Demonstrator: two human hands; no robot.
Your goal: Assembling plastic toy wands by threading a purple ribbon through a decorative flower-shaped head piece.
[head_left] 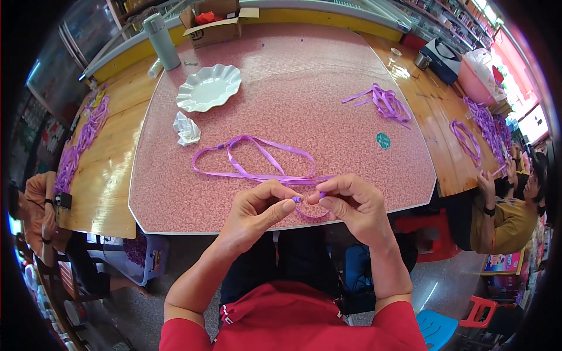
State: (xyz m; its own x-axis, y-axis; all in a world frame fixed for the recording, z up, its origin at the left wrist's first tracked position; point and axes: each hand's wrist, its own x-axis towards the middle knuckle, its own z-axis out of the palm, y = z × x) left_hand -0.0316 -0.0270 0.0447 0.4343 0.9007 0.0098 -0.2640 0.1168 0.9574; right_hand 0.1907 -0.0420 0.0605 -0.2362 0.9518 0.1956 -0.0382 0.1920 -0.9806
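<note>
My left hand (253, 212) pinches a small purple plastic piece (297, 200) between thumb and forefinger, near the table's front edge. Just right of it, my right hand (358, 210) is closed on another small purple piece (321, 195), mostly covered by its fingertips. The two pieces are a short gap apart. A purple lanyard (272, 158) lies in loose loops on the pink speckled table (281, 99) beyond my hands. One strap end runs to my fingers, and a short purple loop (313, 216) hangs below them.
A bundle of purple straps (386, 105) lies at the table's right. White scalloped plate (209, 88), crumpled tissue (187, 130), grey-green flask (162, 44) and cardboard box (213, 29) stand left and far. Two co-workers sit at the sides: one left (41, 202), one right (509, 222), near purple straps.
</note>
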